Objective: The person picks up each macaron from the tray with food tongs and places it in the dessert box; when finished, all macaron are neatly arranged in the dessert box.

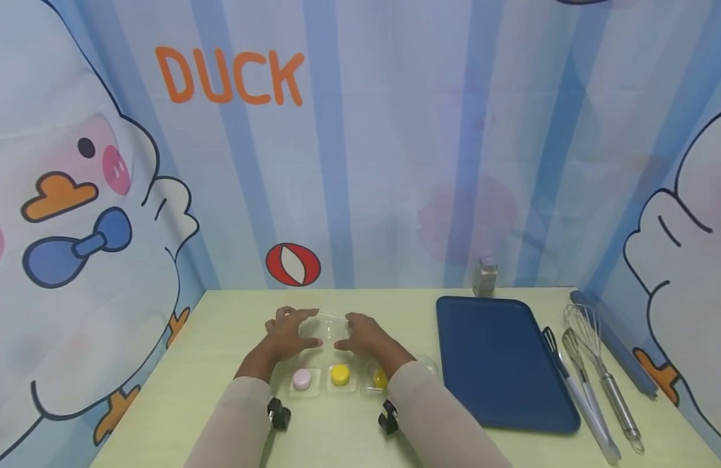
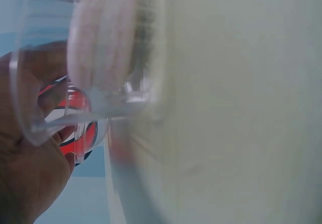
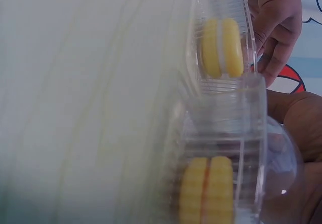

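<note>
Both hands are at the middle of the table, on either side of a clear plastic container [image 1: 329, 327]. My left hand [image 1: 288, 335] holds its left edge between curved fingers and thumb, and my right hand [image 1: 366, 337] grips the right edge likewise. Closer to me is a row of clear boxes, one with a pink macaron [image 1: 301, 378] and another with a yellow macaron [image 1: 340, 374]. A second yellow macaron [image 1: 380, 378] is partly covered by the right sleeve. In the right wrist view, a clear dome [image 3: 282, 156] shows behind the nearest box.
A dark blue tray [image 1: 506, 364] lies to the right. Past it are a whisk [image 1: 606, 370], tongs [image 1: 588, 390] and a long grey-blue bar [image 1: 614, 344]. A small jar [image 1: 485, 278] stands behind the tray, near the curtain. Another clear plastic piece [image 1: 428, 365] sits beside the right forearm.
</note>
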The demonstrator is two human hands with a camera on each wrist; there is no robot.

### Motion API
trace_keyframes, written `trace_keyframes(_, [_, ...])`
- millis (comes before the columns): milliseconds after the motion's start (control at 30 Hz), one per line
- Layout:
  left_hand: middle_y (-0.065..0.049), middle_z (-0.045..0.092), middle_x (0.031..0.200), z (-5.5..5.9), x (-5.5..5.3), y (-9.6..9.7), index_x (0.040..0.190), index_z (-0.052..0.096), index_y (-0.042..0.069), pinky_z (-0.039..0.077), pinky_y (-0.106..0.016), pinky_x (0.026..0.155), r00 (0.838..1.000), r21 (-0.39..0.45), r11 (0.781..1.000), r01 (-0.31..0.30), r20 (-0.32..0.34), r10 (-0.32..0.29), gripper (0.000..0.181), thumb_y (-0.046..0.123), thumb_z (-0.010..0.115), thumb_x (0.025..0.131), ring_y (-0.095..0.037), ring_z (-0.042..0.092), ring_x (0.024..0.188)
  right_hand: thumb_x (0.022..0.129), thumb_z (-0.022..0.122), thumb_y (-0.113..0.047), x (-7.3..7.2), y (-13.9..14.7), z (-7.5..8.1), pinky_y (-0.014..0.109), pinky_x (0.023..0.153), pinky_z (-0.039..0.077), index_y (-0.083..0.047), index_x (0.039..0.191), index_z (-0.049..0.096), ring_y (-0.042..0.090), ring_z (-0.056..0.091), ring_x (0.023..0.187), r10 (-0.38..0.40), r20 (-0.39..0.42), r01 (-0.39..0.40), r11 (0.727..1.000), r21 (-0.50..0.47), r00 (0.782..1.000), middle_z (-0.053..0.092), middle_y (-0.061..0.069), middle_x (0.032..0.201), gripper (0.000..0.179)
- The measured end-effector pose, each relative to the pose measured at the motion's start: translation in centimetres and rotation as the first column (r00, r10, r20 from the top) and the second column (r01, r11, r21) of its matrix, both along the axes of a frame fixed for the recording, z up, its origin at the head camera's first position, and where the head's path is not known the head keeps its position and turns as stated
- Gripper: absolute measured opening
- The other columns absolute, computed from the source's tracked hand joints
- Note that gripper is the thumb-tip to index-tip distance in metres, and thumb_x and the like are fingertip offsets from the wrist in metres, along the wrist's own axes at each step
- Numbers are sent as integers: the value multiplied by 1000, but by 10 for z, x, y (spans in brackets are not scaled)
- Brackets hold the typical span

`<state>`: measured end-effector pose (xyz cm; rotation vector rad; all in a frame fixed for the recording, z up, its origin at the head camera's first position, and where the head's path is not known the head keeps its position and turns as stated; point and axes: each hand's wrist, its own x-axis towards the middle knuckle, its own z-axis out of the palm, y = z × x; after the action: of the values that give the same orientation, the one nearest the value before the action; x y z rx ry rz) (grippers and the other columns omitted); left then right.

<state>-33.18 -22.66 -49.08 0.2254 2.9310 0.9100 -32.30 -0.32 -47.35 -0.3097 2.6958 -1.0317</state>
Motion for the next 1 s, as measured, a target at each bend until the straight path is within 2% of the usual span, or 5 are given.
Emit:
trace_keyframes(200, [-22,42,166,1,0,2,158,59,23,33,-79,119,1000,-20,1000,-2,-30,1,74,29,89,91,-57,30,151,97,84,-21,-1,0,-2,54,130,40,2,157,53,41,53,151,4,-53,-4,1000,1,999,63,21,155,71])
trace_keyframes(567, [-14,60,158,4,0,8,153,63,14,24,-75,124,981,-1,998,61,-183,-60,73,26,93,87,-43,35,157,90,89,-11,-3,8,0,54,124,48,3,151,59,42,61,144,-6,-147,-6,997,-81,989,66,21,151,69])
trace_keyframes(667, [-13,64,153,6,1,11,152,63,11,35,-67,123,974,41,996,83,-213,-72,75,23,95,85,-38,53,145,88,88,-3,-3,13,4,52,115,56,3,153,58,40,70,131,-14,-141,-9,987,-162,990,65,21,153,72])
trace_keyframes(767, [-13,67,144,8,2,13,151,63,7,52,-58,114,969,102,988,115,-231,-89,78,17,97,82,-31,69,122,85,88,3,-2,18,7,45,99,64,3,154,56,35,79,113,-22,-125,-10,968,-251,992,65,22,153,76])
trace_keyframes(1000, [-18,65,144,11,7,14,154,59,2,62,-49,100,968,209,960,186,-208,-143,84,9,97,79,-19,77,104,82,87,12,1,30,13,35,82,66,4,152,56,24,79,94,-7,-70,-20,922,-388,998,71,24,136,77])
